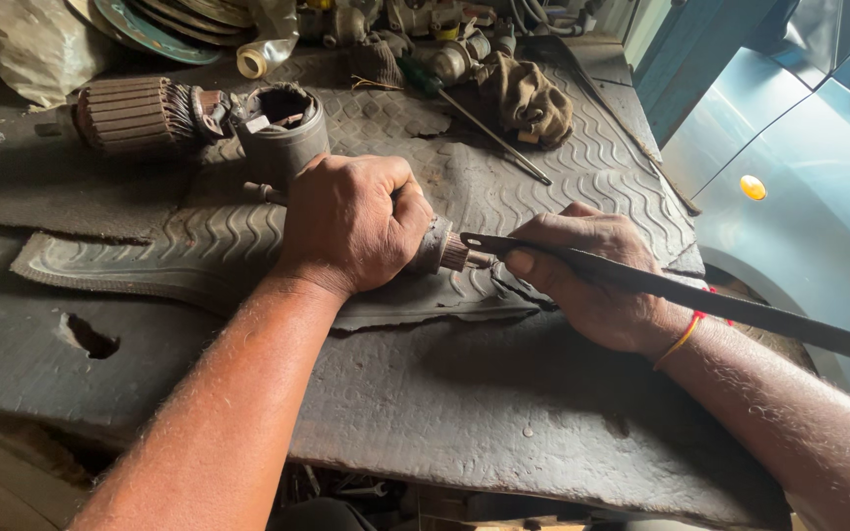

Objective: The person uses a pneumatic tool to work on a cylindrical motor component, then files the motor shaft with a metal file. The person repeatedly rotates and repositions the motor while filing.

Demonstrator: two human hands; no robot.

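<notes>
The small motor shaft point(442, 250), mid-bench, sits clenched in the left hand point(351, 221); the right hand point(587, 280), at three o'clock, grips a flat file point(700, 295). A slip could nick the knuckles.

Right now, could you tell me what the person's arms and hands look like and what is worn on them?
Both forearms are bare, without sleeves or gloves. The left hand wears nothing visible. The right hand has a thin red and yellow thread band around its wrist.
</notes>
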